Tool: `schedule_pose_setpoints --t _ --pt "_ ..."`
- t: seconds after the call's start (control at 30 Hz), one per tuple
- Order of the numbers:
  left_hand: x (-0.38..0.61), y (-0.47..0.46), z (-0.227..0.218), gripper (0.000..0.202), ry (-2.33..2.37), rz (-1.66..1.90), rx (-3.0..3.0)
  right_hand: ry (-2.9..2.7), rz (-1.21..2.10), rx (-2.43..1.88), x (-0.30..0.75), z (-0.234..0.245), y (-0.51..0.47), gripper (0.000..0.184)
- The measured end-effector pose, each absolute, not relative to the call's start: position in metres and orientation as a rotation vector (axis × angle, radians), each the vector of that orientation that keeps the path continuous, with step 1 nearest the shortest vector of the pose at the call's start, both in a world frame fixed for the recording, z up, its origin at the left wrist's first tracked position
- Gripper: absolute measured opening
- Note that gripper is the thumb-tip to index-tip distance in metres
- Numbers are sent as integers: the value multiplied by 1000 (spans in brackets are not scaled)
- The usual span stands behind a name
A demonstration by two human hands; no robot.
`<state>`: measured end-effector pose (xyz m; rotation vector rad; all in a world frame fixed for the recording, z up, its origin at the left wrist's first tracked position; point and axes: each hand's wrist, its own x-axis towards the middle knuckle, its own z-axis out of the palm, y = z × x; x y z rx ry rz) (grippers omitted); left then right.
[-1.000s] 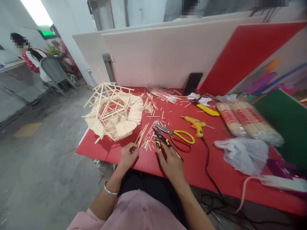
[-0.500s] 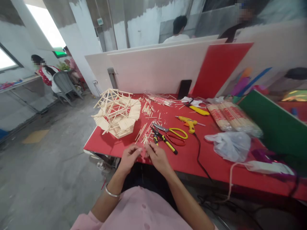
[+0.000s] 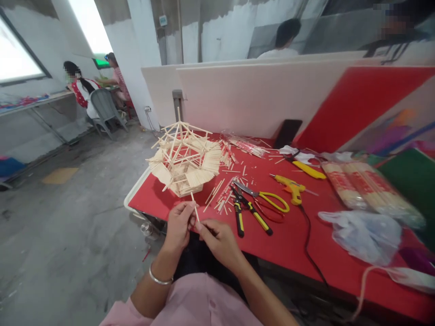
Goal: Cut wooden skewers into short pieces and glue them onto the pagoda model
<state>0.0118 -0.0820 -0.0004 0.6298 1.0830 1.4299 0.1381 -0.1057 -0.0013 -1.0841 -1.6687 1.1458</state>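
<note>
Between my two hands is a thin wooden stick (image 3: 195, 206), tilted, its upper end pointing at the model. My left hand (image 3: 180, 222) pinches it near the middle, and the fingertips of my right hand (image 3: 217, 236) close on its lower end. Just beyond my hands stands a model built of wooden sticks (image 3: 185, 158), with a pointed open frame on top and flared panels around it. Loose sticks (image 3: 214, 194) lie to the right of the model. Pliers with black and yellow handles (image 3: 249, 210) and yellow-handled scissors (image 3: 268, 197) rest beside them.
On the red table (image 3: 292, 253) are a yellow glue gun (image 3: 292, 188) with a trailing cord, packs of sticks (image 3: 370, 190), a plastic bag (image 3: 367, 235) and a black phone (image 3: 288, 132) leaning on the white board (image 3: 244, 99). Other people sit farther off.
The view has swung left, so the table's things appear farther right. The stick now shows clearly between my hands, its tip pointing up; before, it was hard to make out.
</note>
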Motion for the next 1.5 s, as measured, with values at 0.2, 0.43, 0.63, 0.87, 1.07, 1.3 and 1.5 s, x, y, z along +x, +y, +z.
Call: schedule_pose_setpoints --t 0.2,0.43,0.63,0.87,1.07,1.3,1.5 --pt "-3 -60 2 29 1083 1462 541 -1718 1055 -1110 113 0 -77 40" --pt "-5 -43 -1 26 1054 1431 497 -1682 1083 -1135 111 -2 -60 34" --pt "-5 -39 -2 31 1069 1427 506 -1638 1108 -1138 110 -3 -55 33" --pt "-5 -37 -6 36 1076 1433 525 -1631 1108 -1155 109 -6 -51 36" --pt "-4 -38 -3 33 1052 1423 538 -1606 1109 -1151 110 -5 -51 36" --pt "-3 -40 -6 28 1044 1411 514 -1576 1114 -1143 111 -5 -51 35" --pt "-1 -43 1 31 1039 1375 366 -1535 1127 -1115 110 -6 -52 34"
